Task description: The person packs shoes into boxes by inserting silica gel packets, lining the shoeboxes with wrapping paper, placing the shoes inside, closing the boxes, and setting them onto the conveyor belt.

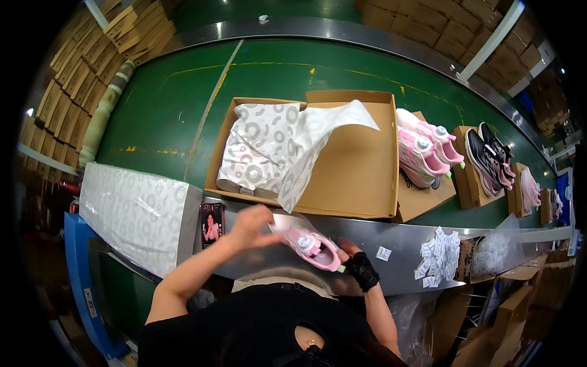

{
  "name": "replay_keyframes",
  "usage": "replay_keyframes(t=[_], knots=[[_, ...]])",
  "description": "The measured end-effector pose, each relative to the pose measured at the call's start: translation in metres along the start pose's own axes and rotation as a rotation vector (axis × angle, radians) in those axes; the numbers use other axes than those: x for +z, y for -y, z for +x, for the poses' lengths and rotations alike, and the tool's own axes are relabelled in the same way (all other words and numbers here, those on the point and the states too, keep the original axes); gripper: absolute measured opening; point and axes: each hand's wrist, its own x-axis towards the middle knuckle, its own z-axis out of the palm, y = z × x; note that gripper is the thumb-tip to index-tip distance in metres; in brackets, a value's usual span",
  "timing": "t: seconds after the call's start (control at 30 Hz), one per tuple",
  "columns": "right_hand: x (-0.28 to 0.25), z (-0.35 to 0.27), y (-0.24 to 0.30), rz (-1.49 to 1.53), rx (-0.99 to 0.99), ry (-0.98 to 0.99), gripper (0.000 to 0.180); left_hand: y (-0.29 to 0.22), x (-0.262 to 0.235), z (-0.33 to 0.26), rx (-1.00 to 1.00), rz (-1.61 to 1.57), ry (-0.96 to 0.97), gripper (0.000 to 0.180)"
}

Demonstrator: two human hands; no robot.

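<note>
A pink and white sneaker is held just in front of my body, above the metal edge of the table, its toe pointing left. My left hand has its thumb and fingers around the toe end. At the heel, my right hand, in a black lace glove or band, grips the shoe; part of its fingers is hidden. Beyond the shoe stands an open brown shoebox. White patterned tissue paper covers its left half, with one sheet folded up toward the right.
Left lies a stack of patterned tissue paper, beside a small dark box. Pink sneakers and black sneakers rest on boxes at right. A pile of small white packets lies on the metal edge.
</note>
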Motion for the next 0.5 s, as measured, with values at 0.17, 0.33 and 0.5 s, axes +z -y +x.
replay_keyframes(t=[0.17, 0.33, 0.5], knots=[[0.041, 0.009, 0.044, 0.094, 0.149, 0.499, 0.041, -0.017, 0.013, -0.032, -0.165, 0.027, 0.337, 0.076], [0.08, 0.03, 0.097, 0.026, -0.041, 0.577, 0.034, -0.041, -0.05, -0.046, -0.49, -0.358, -0.012, 0.073], [0.13, 0.039, 0.156, 0.209, -0.341, 0.263, 0.031, -0.056, -0.096, -0.051, -0.664, -0.219, -0.411, 0.091]])
